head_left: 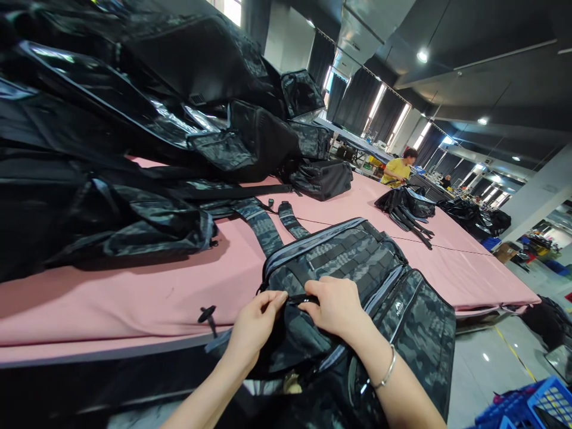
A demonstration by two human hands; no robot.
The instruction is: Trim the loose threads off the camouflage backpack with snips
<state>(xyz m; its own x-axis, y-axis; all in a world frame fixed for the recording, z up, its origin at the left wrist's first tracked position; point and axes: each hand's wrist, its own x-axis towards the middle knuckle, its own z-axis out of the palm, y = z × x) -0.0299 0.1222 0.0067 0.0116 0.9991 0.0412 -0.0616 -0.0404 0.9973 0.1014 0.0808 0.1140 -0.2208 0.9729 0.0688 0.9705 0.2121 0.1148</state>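
A dark camouflage backpack lies at the near edge of the pink table, its straps trailing back over the tabletop. My left hand pinches the bag's top edge near the zipper. My right hand, a bracelet on its wrist, is closed on the same edge just to the right, fingers curled over a small black zipper part. The two hands almost touch.
A tall heap of black bags in shiny plastic fills the left and back of the table. More bags lie further along it. A person in a yellow shirt sits beyond. A blue crate stands on the floor at the lower right.
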